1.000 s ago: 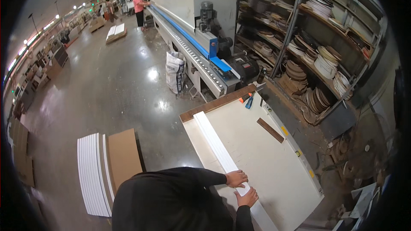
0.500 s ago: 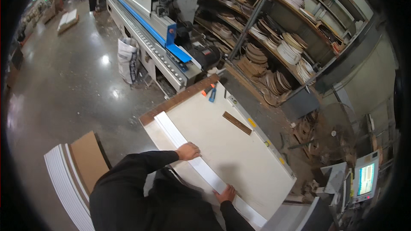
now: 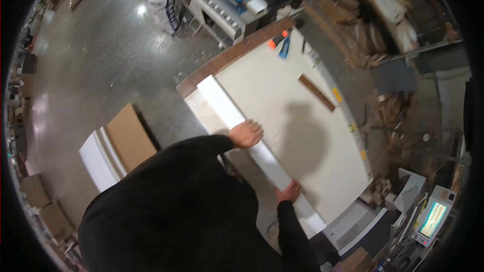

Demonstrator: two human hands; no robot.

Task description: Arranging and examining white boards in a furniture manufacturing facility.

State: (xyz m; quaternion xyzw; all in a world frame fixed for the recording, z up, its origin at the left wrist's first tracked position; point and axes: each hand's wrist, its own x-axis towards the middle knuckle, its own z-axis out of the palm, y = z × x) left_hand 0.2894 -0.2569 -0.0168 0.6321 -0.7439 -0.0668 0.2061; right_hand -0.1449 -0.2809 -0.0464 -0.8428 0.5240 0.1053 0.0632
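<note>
The person wears a plain black long-sleeved top; both sleeves reach the wrists, leaving the left hand (image 3: 245,133) and right hand (image 3: 288,191) bare.

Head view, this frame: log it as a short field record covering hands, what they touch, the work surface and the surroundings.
left hand: flat on the long white strip, near its middle
right hand: on the same strip, toward its near end
strip position: lies along the left edge of the large pale panel
on panel: thin brown slat, orange-handled tool, blue tool
floor, left: stack of white boards with a cardboard sheet
lower right: lit screen
</note>
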